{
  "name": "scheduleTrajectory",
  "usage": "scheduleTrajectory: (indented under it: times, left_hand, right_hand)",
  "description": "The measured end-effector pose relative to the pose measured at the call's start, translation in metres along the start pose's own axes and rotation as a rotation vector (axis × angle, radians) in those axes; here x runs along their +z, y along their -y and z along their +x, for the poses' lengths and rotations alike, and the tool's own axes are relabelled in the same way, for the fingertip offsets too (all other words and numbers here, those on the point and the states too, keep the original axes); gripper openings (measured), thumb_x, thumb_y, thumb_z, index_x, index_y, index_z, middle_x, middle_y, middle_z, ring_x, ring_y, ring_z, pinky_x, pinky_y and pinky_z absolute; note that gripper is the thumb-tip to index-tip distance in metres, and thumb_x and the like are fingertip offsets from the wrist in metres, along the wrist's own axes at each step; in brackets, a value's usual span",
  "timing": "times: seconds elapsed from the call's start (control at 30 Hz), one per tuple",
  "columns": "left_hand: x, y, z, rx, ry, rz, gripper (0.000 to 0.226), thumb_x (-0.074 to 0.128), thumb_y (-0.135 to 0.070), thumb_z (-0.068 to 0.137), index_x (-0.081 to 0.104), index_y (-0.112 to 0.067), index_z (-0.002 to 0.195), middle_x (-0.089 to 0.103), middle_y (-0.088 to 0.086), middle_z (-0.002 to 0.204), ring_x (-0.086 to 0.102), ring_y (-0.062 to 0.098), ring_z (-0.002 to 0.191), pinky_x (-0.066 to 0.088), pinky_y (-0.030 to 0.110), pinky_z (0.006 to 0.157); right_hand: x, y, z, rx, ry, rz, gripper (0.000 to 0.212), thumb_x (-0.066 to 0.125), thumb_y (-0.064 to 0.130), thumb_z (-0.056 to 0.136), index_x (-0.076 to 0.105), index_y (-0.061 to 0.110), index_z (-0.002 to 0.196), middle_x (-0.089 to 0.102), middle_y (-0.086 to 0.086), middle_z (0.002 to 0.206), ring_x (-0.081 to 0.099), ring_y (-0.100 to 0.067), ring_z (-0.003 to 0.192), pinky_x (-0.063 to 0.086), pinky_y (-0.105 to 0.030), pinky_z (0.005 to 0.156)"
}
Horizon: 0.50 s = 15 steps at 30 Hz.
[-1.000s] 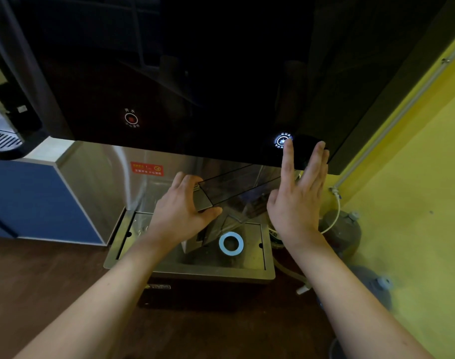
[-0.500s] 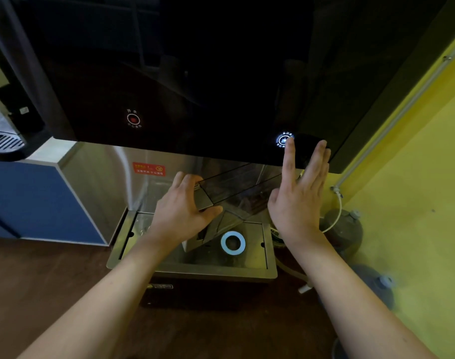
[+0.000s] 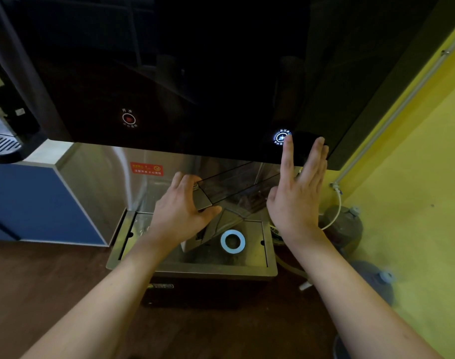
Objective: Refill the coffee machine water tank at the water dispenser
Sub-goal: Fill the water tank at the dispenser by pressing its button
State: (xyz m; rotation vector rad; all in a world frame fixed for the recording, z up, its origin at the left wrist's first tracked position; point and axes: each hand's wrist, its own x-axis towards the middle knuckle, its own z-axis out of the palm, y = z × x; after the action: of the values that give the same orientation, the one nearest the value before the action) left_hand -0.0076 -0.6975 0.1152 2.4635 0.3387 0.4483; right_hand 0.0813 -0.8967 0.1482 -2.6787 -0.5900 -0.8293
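Note:
The black-fronted water dispenser (image 3: 195, 73) fills the upper view. A clear smoky water tank (image 3: 236, 193) is held tilted under its overhang, above the steel drip tray (image 3: 190, 268). My left hand (image 3: 179, 213) grips the tank's left end by its grey corner piece. My right hand (image 3: 296, 198) is raised with fingers spread, its index fingertip resting on the lit white button (image 3: 280, 137) on the dispenser's lower right. A dim red button (image 3: 128, 118) glows to the left. The outlet and any water stream are hidden.
A white ring (image 3: 232, 241) lies in the drip tray. A blue cabinet (image 3: 27, 203) stands to the left with a black appliance (image 3: 3, 141) on top. Yellow wall (image 3: 415, 203) and a pipe (image 3: 392, 117) close the right side; grey bottles (image 3: 348, 224) sit on the floor.
Hardly anything has moved; both hands keep their positions, with the right index finger staying on the lit button and the left hand holding the tank.

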Motion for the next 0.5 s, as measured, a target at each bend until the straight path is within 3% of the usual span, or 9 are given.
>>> scheduleTrajectory:
  times: [0.5]
  left_hand:
    - [0.0014, -0.0008, 0.0011, -0.007, -0.004, 0.007, 0.077, 0.073, -0.059, 0.073, 0.047, -0.017, 0.132, 0.044, -0.006, 0.123, 0.052, 0.013, 0.106, 0.053, 0.044, 0.086]
  right_hand:
    - [0.0011, -0.0011, 0.0007, -0.004, -0.04, -0.001, 0.094, 0.058, 0.006, 0.086, -0.001, 0.018, 0.159, 0.003, -0.033, 0.16, 0.002, -0.048, 0.15, 0.015, -0.055, 0.122]
